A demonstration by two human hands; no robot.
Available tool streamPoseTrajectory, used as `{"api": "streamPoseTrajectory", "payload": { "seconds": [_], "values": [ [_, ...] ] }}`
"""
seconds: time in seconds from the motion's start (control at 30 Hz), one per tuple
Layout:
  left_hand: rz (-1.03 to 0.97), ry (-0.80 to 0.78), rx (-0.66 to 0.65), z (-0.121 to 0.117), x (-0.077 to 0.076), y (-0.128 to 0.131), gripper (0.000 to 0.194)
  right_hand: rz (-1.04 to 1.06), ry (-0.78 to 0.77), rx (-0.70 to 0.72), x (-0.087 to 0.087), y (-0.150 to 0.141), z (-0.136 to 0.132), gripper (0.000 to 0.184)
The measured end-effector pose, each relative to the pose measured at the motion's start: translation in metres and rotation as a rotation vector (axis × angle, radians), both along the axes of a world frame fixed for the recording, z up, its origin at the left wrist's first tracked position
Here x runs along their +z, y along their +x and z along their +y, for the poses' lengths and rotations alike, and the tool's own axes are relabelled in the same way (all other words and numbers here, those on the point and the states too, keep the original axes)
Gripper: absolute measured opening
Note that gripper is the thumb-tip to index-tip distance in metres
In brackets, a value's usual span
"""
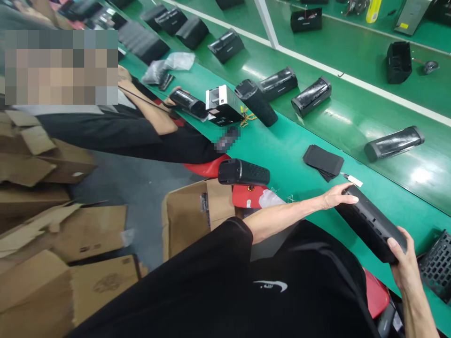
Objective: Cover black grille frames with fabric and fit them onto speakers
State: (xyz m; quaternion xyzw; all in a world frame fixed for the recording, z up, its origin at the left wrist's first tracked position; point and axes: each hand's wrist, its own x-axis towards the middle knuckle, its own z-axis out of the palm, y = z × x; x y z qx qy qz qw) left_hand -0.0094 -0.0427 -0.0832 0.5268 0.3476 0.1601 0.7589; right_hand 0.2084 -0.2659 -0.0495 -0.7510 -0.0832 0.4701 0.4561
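Between both hands I hold a long black speaker housing point(369, 225), tilted over the green bench. My left hand point(340, 196) grips its far-left end, thumb on top. My right hand point(403, 251) is wrapped round the near-right end, with the thumb on the upper face. A row of small slots or buttons runs along the housing's side. Just beyond my left hand lie a stack of black rectangular sheets point(323, 162) and a small white-handled tool point(353, 179). Another black speaker point(243, 172) rests on the bench edge to the left.
A co-worker sits at the left, a hand on another speaker point(188, 103) near a black-and-white boxed device point(223, 104). Several speaker housings point(394, 143) stand on the green line beyond. A black crate point(439, 265) is at the right; cardboard boxes point(186, 216) fill the floor at left.
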Motion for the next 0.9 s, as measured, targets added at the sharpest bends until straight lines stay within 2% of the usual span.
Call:
{"api": "streamPoseTrajectory", "payload": {
  "seconds": [0.1,0.17,0.27,0.37,0.47,0.57,0.67,0.8,0.9],
  "values": [
    [0.013,-0.085,-0.155,0.003,0.003,-0.003,0.098,0.123,-0.059,-0.022,-0.004,0.001,-0.01,0.099],
    [-0.007,-0.064,-0.236,0.006,0.01,-0.006,0.107,0.188,-0.059,-0.023,-0.008,0.002,-0.021,0.102],
    [-0.009,-0.011,-0.26,0.008,0.017,-0.007,0.11,0.119,-0.033,0.035,-0.021,0.005,-0.039,0.104],
    [0.034,-0.038,-0.265,0.007,0.012,0.0,0.11,-0.019,-0.047,0.094,-0.035,0.003,-0.051,0.093],
    [0.031,-0.07,-0.239,0.01,0.002,0.014,0.115,0.005,0.024,-0.006,-0.039,-0.002,-0.048,0.08],
    [-0.072,-0.097,-0.158,0.019,-0.001,0.031,0.125,0.119,0.14,-0.218,-0.037,0.003,-0.019,0.068],
    [-0.092,-0.071,-0.033,0.026,-0.001,0.046,0.114,0.143,0.178,-0.432,-0.04,0.037,0.033,0.068],
    [0.005,-0.054,-0.051,0.019,-0.009,0.05,0.08,0.107,0.125,-0.487,-0.058,0.115,0.108,0.083],
    [0.094,-0.071,-0.024,0.008,-0.02,0.038,0.063,0.059,0.073,-0.476,-0.07,0.158,0.145,0.092]
  ]
}}
